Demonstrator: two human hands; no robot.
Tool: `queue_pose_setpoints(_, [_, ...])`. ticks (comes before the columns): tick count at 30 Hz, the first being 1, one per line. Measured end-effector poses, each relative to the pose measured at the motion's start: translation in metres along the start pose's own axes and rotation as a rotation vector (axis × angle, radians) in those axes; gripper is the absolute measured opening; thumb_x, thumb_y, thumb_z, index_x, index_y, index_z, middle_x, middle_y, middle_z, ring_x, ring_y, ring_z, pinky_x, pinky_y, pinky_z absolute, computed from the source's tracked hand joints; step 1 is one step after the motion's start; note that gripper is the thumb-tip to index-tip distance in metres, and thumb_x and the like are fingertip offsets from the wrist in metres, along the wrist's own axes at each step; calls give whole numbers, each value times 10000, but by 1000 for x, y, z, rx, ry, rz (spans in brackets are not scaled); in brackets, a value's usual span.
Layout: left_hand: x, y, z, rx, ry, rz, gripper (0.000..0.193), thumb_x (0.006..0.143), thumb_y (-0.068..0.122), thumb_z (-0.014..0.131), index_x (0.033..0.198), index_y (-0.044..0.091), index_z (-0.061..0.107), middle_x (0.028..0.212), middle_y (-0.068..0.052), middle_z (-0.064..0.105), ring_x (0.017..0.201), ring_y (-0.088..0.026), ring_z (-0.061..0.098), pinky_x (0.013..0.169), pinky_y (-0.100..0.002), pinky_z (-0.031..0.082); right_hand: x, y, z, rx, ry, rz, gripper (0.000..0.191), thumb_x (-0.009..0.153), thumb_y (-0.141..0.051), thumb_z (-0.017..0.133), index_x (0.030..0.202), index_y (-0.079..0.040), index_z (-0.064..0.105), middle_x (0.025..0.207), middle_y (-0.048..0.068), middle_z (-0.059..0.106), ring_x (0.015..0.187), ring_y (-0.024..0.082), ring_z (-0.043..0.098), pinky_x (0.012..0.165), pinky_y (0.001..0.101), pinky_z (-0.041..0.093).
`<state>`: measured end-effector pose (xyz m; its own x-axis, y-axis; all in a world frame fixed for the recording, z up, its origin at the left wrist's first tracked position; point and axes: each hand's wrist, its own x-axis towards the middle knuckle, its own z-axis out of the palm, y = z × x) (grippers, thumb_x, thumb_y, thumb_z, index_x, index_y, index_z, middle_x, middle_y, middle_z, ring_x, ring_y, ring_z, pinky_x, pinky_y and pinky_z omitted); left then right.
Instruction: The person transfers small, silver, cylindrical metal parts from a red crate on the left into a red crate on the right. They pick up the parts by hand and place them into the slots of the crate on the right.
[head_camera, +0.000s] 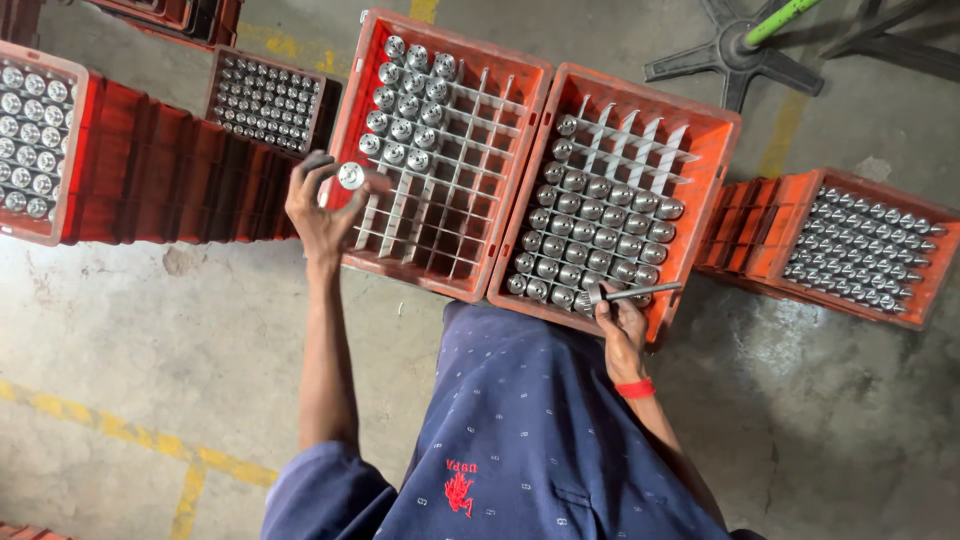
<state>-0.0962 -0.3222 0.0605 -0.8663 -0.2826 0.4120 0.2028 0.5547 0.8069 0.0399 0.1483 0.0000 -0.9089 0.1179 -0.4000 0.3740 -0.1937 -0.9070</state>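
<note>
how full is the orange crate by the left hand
Mostly empty: the orange crate holds shiny metal cylinders only in its top-left corner; other grid cells are bare.

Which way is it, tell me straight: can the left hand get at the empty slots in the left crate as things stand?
Probably yes. The left hand holds a metal cylinder at the rim of the left crate, and the empty slots right beside it lie open on top, with nothing over them.

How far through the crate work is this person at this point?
Done: the left crate holds about a dozen metal cylinders in its top corner. In hand: the left hand grips one cylinder; the right hand holds a thin rod at the right crate. Left: most left-crate cells are empty.
</note>
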Motion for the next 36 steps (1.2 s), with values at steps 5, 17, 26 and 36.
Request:
queue_pose_setpoints(5, [-46,49,101,-501,-245,-568,312,901,130,847,820,80,549,742,19,502,645,-113,462,566,-304,400,8,-10,23,-47,-94,-50,449,952,-118,689,1372,21,608,1157,-11,657,1057,65,590,960,222,451])
queue_pose_setpoints(17, [-166,142,187,-4,-760,-280,406,724,116,789,1121,90,711,893,-222,739,850,-402,722,738,-487,556,3,-66,29,-150,-202,-194,662,942,-340,755,1426,59,544,1325,104,663,1119,126,626,909,263,516])
queue_pose_setpoints(26, [-172,146,203,-175,-1119,-356,478,750,301,822,1145,61,702,930,-203,762,872,-362,753,774,-450,574,17,-32,-29,-142,-407,-149,648,949,-316,772,1429,57,547,1293,109,668,1192,162,629,1052,306,494])
queue_pose_setpoints(36, [-27,74,289,444,-747,8,703,998,280,658,1567,34,325,1259,-317,605,753,-411,690,629,-523,565,45,-13,-78,142,168,-300,369,1048,-70,646,1390,61,602,1148,37,677,997,74,591,925,231,473])
